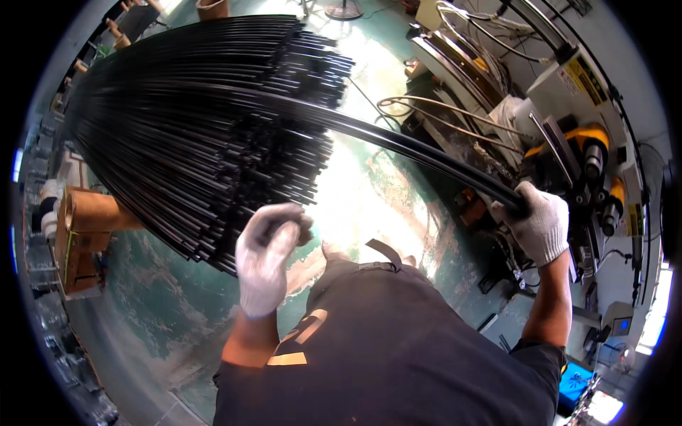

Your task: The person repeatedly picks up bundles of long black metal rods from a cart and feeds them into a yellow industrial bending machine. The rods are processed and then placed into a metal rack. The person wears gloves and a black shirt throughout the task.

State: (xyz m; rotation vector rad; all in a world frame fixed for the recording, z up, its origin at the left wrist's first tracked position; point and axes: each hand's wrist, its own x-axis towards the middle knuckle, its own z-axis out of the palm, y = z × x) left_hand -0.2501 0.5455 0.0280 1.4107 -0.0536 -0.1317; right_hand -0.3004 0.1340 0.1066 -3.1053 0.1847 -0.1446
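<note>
My right hand [538, 221], in a whitish work glove, is closed around the near end of a few long black rods [426, 153]. They run together from my grip up and left, across the top of a big pile of black rods [192, 128]. My left hand [268, 259], also gloved, is beside the pile's near right edge. Its fingers are loosely curled, with a gap between thumb and forefinger, and nothing shows in them. The glove's fingertips look dark and are slightly blurred. The far ends of the held rods merge with the pile.
At the right stands a machine [593, 142] with yellow-and-black parts, hoses and cables. Brown cardboard tubes [103, 211] on a stand flank the pile at left. Below lies a worn green floor [163, 298]. A round-based stand [344, 12] is at the far end.
</note>
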